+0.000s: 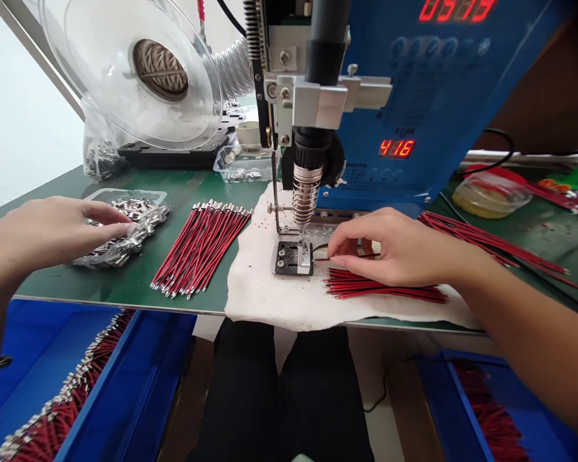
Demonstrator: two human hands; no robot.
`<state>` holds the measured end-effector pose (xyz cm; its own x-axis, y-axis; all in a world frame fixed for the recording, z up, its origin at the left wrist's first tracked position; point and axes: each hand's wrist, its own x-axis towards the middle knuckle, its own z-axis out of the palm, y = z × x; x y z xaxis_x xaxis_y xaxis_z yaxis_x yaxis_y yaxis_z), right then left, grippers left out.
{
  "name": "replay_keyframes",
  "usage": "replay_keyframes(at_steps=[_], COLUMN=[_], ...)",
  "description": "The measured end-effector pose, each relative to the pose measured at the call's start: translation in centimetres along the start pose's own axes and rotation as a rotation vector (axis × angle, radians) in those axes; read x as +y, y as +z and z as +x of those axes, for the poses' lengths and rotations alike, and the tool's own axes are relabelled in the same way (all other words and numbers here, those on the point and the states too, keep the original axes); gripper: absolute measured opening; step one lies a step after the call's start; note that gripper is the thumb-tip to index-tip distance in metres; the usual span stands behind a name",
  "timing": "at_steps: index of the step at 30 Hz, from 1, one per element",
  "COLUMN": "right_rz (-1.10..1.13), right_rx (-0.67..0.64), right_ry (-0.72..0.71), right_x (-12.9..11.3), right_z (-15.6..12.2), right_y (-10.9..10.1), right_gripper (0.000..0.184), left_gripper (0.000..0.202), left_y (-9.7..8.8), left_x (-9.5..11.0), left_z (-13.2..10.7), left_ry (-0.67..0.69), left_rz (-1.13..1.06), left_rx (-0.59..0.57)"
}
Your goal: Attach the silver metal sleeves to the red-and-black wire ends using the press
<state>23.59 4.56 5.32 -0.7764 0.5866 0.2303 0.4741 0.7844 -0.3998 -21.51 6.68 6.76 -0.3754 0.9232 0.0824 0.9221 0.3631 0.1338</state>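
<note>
My left hand [84,224] reaches over a clear plastic tray [161,194] heaped with small silvery metal connectors [147,221]. Its thumb and forefinger come together among them; whatever is between the tips is too small to make out. My right hand [390,250] pinches a thin red and black wire [320,260], whose end points left to the small black fixture [289,256] under the soldering machine's spring-wrapped tip [307,192]. Below that hand, a bundle of red and black wires [385,289] rests on a white cloth [270,301].
Between tray and cloth lies a pile of wires with metal ends [200,250]. The blue machine body [414,96] rises behind, beside a clear spool guard [91,77]. More wires [491,240] lie right. Blue bins [158,359] holding wires stand below the table edge.
</note>
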Motion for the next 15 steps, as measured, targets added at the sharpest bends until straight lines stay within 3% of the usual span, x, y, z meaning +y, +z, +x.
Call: replay_keyframes(at_steps=[5,11,15], right_rz=[0.031,0.038,-0.021], right_rx=[0.044,0.123,0.197], right_ry=[-0.033,-0.011,0.0], right_x=[0.1,-0.2,-0.2], right_z=[0.0,0.1,0.5], right_y=[0.1,0.3,1.1], right_gripper=[0.009,0.016,0.016], left_gripper=[0.029,0.037,0.063], left_y=[-0.9,-0.3,0.3], left_x=[2.2,1.3,1.3], left_z=[-1.5,-1.3,-1.6], left_ry=[0.011,0.076,0.085], left_rz=[0.055,0.031,-0.07], left_rx=[-0.082,-0.071,-0.032])
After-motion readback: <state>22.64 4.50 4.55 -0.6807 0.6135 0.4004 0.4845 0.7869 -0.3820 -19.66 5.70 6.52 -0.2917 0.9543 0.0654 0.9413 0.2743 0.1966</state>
